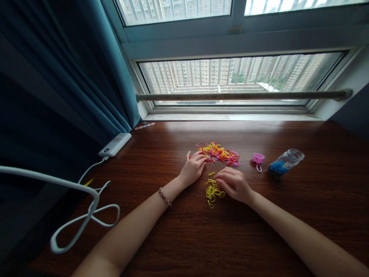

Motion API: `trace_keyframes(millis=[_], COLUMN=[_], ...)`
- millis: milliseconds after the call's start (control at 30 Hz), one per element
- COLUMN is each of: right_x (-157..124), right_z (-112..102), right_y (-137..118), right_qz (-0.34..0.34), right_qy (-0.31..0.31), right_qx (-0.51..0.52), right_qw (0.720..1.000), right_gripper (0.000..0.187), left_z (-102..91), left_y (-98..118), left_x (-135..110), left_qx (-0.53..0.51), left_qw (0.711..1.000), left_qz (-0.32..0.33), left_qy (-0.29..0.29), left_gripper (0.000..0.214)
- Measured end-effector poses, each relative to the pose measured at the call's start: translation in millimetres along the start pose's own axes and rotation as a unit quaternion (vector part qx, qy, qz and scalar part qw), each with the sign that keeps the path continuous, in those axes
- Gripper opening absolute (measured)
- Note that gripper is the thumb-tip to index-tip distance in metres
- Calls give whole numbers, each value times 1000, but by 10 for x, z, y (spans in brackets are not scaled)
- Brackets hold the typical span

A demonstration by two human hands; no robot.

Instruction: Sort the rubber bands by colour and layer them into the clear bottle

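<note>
A mixed heap of small yellow, pink and red elastic bands lies on the dark wooden table. My left hand rests at the heap's left edge, fingers curled onto the nearest bands. My right hand lies palm down, fingers bent together, just right of a small separate pile of yellow bands. Whether either hand pinches a band is too small to see. A bead bracelet circles my left wrist.
A pink lid with a loop and a clear jar lying on its side with blue bands inside are to the right. A white power bank with cables sits at the left by a teal curtain. A window is behind the table.
</note>
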State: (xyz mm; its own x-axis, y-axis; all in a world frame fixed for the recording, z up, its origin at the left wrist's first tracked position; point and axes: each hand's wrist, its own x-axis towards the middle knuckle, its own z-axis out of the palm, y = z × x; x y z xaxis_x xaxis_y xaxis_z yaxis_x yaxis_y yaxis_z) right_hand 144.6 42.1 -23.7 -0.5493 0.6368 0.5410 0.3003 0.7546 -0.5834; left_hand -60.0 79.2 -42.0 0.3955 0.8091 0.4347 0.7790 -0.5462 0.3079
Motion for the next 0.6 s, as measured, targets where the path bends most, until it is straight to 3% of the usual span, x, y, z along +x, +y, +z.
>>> trace_keyframes(millis=[133, 300, 467, 600], right_x=[6, 21, 24, -4], right_z=[-18, -41, -89, -50], right_y=[89, 232, 486, 641], right_qz=[96, 138, 134, 140], right_qy=[127, 206, 184, 127], right_qx=[4, -29, -120, -174], right_qw=[987, 968, 966, 966], right_gripper=[22, 22, 22, 25], left_z=[-3, -24, -29, -43], left_y=[-59, -120, -112, -70], left_x=[21, 30, 9, 10], left_qx=[-62, -144, -143, -176], left_qw=[997, 982, 979, 978], left_qz=[-10, -58, -97, -55], left_qy=[52, 109, 110, 93], left_gripper=[15, 2, 7, 9])
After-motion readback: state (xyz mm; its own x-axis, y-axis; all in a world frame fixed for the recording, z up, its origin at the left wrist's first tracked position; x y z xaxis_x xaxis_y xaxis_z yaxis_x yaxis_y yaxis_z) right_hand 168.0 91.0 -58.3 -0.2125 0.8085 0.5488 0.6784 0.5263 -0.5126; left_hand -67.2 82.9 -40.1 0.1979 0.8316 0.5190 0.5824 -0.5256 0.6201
